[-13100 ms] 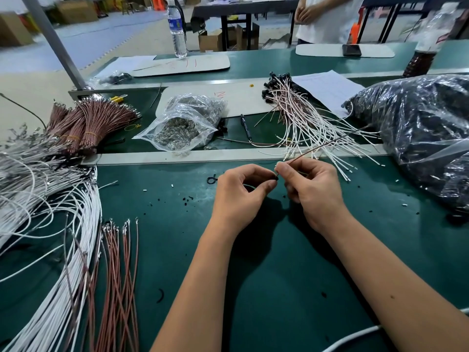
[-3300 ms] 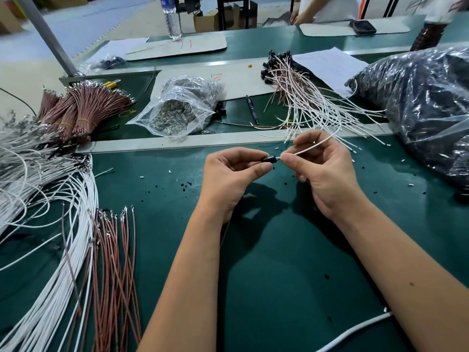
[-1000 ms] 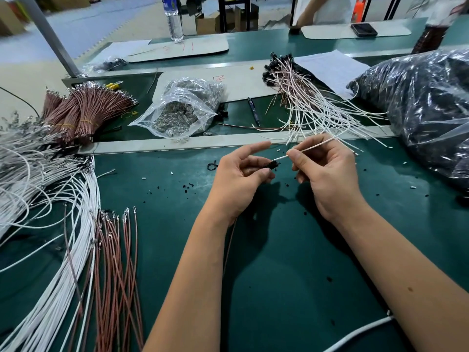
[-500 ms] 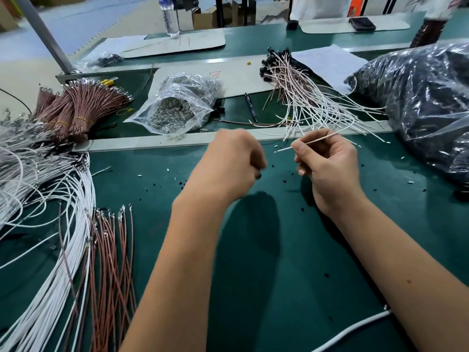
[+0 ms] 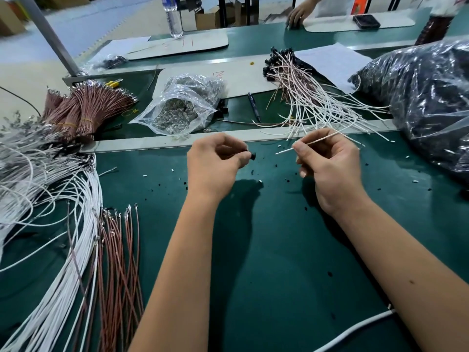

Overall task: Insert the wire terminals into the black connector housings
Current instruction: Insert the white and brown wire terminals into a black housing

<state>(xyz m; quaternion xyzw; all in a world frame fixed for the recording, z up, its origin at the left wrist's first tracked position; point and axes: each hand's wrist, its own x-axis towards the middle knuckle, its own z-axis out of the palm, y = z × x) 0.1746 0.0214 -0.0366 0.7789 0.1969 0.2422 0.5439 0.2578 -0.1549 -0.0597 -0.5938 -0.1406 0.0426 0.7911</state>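
Note:
My left hand (image 5: 215,163) hovers over the green mat with its fingers curled, pinching a small black connector housing (image 5: 252,156) at the fingertips. My right hand (image 5: 327,161) pinches a thin white wire (image 5: 314,142) between thumb and forefinger; the wire's bare end points left toward the housing, a short gap apart. The wire's far end trails back to the right. A pile of finished white and brown wires with black housings (image 5: 304,97) lies behind my hands.
Loose white wires (image 5: 50,199) and brown wires (image 5: 116,262) fan out at the left. A clear bag of metal terminals (image 5: 180,107), bundled brown wires (image 5: 83,110), a pen (image 5: 253,107) and a large dark plastic bag (image 5: 426,102) sit behind. Another person's hand (image 5: 297,13) rests on the far table.
The wire end has come out from beside the housing and my hands have drawn apart. My left hand rolled over and now holds the housing at its fingertips.

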